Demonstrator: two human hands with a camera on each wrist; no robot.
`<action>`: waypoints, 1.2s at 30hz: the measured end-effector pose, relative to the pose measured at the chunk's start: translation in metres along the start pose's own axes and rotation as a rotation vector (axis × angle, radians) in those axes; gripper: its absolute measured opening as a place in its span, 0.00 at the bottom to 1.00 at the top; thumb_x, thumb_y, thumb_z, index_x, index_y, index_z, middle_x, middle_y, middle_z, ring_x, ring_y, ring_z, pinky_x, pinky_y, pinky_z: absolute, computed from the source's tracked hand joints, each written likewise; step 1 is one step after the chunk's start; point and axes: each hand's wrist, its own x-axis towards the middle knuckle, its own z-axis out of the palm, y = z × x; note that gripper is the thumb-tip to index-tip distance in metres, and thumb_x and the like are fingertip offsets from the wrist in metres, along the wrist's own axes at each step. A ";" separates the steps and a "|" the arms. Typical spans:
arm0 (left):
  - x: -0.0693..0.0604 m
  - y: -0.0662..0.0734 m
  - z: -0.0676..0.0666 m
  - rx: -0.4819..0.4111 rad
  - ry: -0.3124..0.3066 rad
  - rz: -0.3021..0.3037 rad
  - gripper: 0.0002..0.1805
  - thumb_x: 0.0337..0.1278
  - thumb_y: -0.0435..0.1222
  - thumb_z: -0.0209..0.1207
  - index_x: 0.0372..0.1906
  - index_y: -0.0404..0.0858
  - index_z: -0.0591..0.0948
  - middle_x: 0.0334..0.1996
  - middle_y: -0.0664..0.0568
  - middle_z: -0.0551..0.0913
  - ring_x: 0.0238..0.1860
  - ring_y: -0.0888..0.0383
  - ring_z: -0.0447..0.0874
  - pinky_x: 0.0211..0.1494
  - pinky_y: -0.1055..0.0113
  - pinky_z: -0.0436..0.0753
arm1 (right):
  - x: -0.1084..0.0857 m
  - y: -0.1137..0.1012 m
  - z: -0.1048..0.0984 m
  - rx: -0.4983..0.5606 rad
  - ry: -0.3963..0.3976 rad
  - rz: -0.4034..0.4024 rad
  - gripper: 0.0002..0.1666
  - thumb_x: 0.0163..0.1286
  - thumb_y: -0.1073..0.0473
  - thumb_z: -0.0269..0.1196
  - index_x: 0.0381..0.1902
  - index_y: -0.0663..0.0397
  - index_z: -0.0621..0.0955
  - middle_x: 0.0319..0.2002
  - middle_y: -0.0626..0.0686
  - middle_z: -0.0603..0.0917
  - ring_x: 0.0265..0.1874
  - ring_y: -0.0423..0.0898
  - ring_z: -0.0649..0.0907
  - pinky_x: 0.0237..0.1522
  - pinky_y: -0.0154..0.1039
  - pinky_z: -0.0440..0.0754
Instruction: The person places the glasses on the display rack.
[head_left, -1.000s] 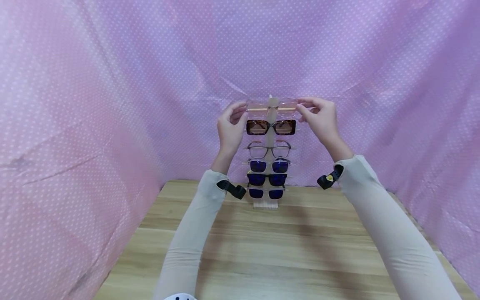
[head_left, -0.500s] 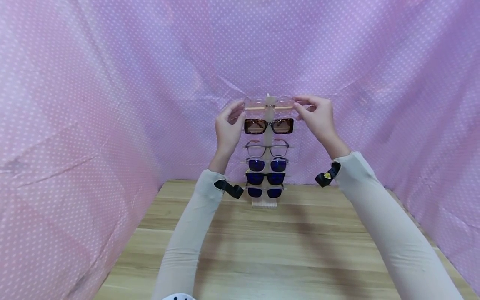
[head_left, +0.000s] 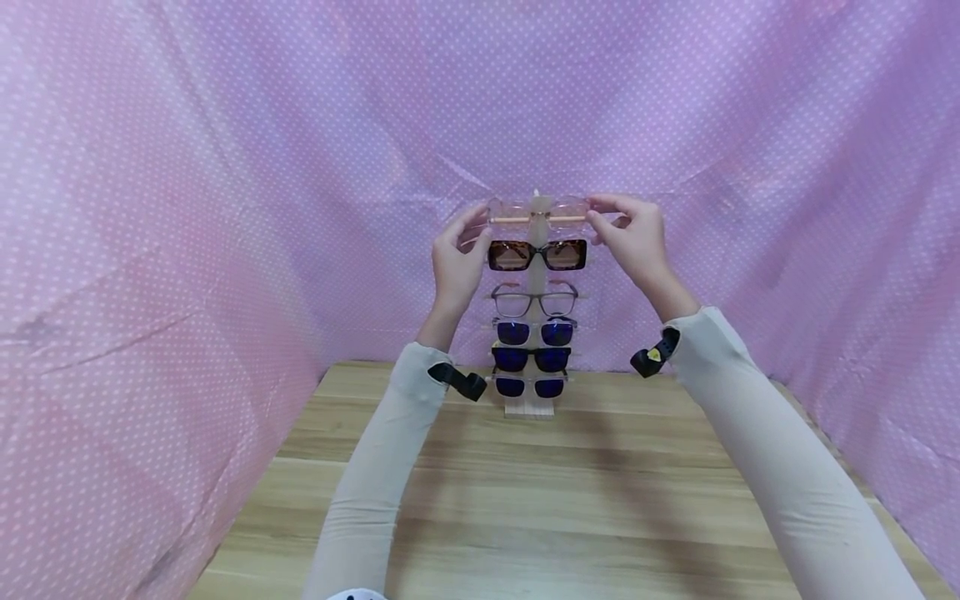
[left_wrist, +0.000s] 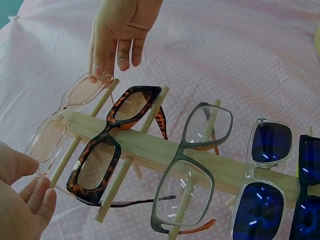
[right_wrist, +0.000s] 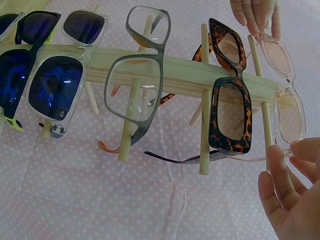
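Observation:
At the top of a wooden glasses stand (head_left: 538,283) sits a pair of clear-framed sunglasses (right_wrist: 289,120) with pale pink lenses. My left hand (head_left: 459,262) pinches one outer corner of it between thumb and fingers, as the left wrist view shows. At the opposite corner my right hand (head_left: 636,237) holds the frame the same way, thumb in front. The bridge lies over the stand's top end. Tortoiseshell sunglasses (left_wrist: 107,142) rest on the pegs just below. The temples of the clear pair are mostly hidden.
Lower on the stand hang grey-framed eyeglasses (left_wrist: 187,167) and several pairs with dark blue lenses (head_left: 532,358). The stand's base is near the back edge of a wooden table (head_left: 540,500). Pink dotted cloth (head_left: 525,100) hangs behind and at both sides.

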 end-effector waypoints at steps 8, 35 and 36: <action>0.000 -0.001 -0.001 0.000 0.001 0.005 0.19 0.66 0.25 0.60 0.61 0.31 0.81 0.54 0.35 0.85 0.53 0.43 0.86 0.60 0.51 0.84 | -0.003 -0.004 -0.002 -0.010 -0.016 -0.023 0.17 0.70 0.67 0.65 0.55 0.69 0.84 0.51 0.73 0.85 0.15 0.28 0.79 0.21 0.20 0.73; -0.026 -0.031 -0.028 0.169 -0.040 -0.080 0.19 0.68 0.30 0.60 0.62 0.33 0.81 0.55 0.35 0.84 0.55 0.43 0.84 0.59 0.52 0.83 | -0.032 0.025 -0.027 -0.066 -0.034 0.026 0.23 0.71 0.67 0.64 0.62 0.66 0.80 0.52 0.74 0.84 0.19 0.25 0.81 0.18 0.21 0.68; -0.030 -0.035 -0.030 0.178 -0.045 -0.084 0.19 0.68 0.30 0.60 0.62 0.33 0.81 0.55 0.35 0.84 0.55 0.43 0.84 0.59 0.51 0.83 | -0.035 0.030 -0.028 -0.074 -0.034 0.025 0.23 0.71 0.66 0.65 0.62 0.65 0.80 0.51 0.73 0.84 0.19 0.25 0.81 0.17 0.21 0.68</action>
